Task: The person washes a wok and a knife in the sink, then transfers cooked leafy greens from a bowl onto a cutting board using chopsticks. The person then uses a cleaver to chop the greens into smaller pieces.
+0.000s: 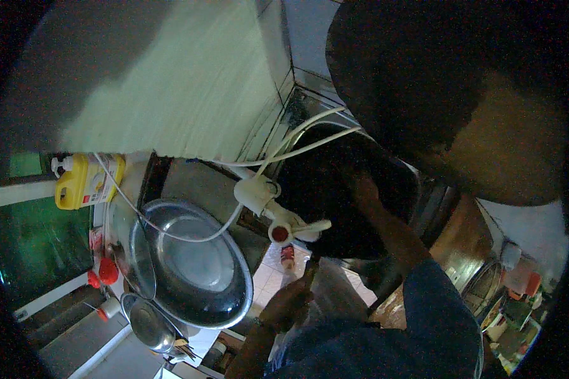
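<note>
A large, very dark round pan, apparently a wok [332,208], fills the middle of the view, beside and below a white tap [253,194]. My left hand [289,301] is closed around what looks like its short dark handle [314,265] at the near edge. Over the pan's dark inside reaches my right hand [360,184]; its fingers are lost in shadow, so whether they hold anything cannot be told. White hoses [308,150] run from the tap across the pan's far side. The tap's lever [317,226] overhangs the pan's left part.
Left of the tap lies a big metal basin [197,260], with a smaller metal bowl [151,324] nearby. A yellow pump jug [90,182] stands by the window. A large blurred dark shape [436,94] covers the upper right. A wire strainer [483,289] is at the right.
</note>
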Action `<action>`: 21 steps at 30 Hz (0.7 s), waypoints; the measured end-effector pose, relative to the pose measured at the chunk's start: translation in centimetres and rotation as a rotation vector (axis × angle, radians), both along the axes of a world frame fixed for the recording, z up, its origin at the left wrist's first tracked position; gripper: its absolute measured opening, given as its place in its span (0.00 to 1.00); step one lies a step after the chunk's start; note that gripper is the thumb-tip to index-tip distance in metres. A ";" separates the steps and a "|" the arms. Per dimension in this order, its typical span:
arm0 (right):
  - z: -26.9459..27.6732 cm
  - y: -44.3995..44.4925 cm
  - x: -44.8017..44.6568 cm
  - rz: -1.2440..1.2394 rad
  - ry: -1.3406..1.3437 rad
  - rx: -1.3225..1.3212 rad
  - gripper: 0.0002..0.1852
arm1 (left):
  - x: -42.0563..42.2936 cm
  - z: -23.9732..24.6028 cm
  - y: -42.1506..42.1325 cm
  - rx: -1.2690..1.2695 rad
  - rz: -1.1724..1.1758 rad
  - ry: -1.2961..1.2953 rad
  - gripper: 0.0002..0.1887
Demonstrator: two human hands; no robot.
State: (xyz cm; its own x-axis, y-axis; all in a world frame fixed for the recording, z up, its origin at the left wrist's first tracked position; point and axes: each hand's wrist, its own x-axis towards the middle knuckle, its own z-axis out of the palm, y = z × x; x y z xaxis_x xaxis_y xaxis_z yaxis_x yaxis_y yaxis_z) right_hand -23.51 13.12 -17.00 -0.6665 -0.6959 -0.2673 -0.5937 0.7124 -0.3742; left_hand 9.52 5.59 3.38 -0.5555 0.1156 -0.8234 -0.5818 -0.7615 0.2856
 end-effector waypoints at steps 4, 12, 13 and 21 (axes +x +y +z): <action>-3.1 -4.0 -5.5 0.054 -0.927 -0.306 0.23 | -1.0 0.6 -0.9 0.087 0.004 -0.115 0.15; 2.6 -1.4 6.4 0.887 -0.364 -0.260 0.19 | -2.0 1.5 -1.6 0.016 -0.001 -0.033 0.14; 3.7 0.7 6.4 0.947 -0.389 -0.253 0.19 | -1.7 1.5 -1.3 0.114 0.070 -0.112 0.14; -1.8 -7.7 3.0 0.746 0.035 -0.401 0.16 | -0.7 -0.4 -0.5 -0.044 -0.135 -0.080 0.16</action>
State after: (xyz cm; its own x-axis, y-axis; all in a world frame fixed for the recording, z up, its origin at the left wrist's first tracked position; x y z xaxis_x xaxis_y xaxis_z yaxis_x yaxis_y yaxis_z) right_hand -20.54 5.45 -18.75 0.0021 -0.9944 0.1055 -0.8713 -0.0536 -0.4877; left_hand 8.83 5.09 2.95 -0.4698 0.1472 -0.8704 -0.7001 -0.6628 0.2657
